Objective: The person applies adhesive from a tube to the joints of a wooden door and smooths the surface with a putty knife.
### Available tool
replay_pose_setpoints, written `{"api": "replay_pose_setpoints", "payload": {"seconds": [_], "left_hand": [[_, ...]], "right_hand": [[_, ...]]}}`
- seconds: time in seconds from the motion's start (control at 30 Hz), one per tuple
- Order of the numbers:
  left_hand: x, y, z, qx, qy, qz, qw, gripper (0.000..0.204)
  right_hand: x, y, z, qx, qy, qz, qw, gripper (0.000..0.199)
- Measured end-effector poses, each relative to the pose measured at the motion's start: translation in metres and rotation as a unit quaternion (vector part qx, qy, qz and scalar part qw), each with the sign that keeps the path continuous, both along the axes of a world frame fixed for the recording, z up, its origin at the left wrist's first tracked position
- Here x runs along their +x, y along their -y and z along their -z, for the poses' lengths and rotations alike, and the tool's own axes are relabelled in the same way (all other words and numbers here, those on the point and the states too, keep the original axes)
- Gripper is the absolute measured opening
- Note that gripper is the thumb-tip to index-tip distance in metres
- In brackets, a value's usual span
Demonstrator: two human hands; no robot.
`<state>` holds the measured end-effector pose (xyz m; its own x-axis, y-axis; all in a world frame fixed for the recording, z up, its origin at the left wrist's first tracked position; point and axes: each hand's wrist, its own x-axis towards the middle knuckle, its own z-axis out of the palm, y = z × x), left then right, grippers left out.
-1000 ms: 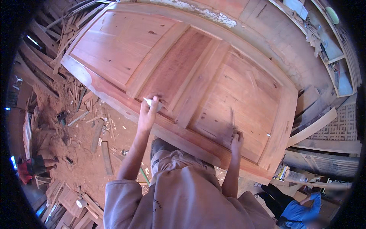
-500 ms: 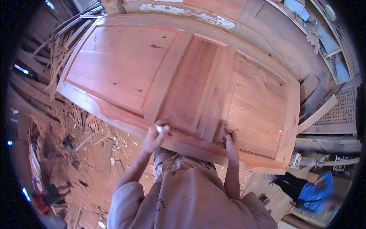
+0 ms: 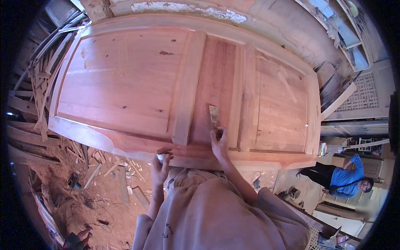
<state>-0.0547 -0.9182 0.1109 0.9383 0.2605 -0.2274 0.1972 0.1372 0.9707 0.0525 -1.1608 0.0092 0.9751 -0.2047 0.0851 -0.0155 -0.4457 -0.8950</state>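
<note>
A large wooden door (image 3: 137, 83) with raised frame strips and inset panels lies in front of me. My right hand (image 3: 220, 143) is closed round the handle of a putty knife (image 3: 213, 113), whose flat, stained blade points away from me over the dark middle panel (image 3: 212, 75). At the near edge of the door, my left hand (image 3: 160, 168) is closed on a small white object (image 3: 160, 157). Only part of that object shows between the fingers, so its kind is unclear. Several dark knots and a reddish patch (image 3: 166, 53) mark the left panel.
Wood offcuts (image 3: 41, 91) are piled at the left, with scraps and shavings on the earthen floor (image 3: 116, 208). A wall (image 3: 266, 25) runs behind the door. At the right a person in a blue top (image 3: 348, 177) stands near shelves. A lattice panel (image 3: 360, 91) leans there.
My right hand has moved left, from the right panel's near edge to the middle panel, and the putty knife blade now shows plainly. My left hand has drawn slightly left and nearer me.
</note>
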Motion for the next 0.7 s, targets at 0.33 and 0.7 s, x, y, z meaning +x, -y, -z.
{"api": "replay_pose_setpoints", "payload": {"seconds": [0.33,0.7], "left_hand": [[-0.007,-0.029,-0.015,0.033,0.024,-0.084,0.996,0.027],[-0.011,0.004,-0.028,0.093,0.009,-0.114,0.989,0.033]], "right_hand": [[0.021,-0.018,-0.022,-0.037,-0.012,0.051,0.998,0.021],[0.161,0.224,0.027,-0.194,0.078,0.075,0.975,0.02]]}}
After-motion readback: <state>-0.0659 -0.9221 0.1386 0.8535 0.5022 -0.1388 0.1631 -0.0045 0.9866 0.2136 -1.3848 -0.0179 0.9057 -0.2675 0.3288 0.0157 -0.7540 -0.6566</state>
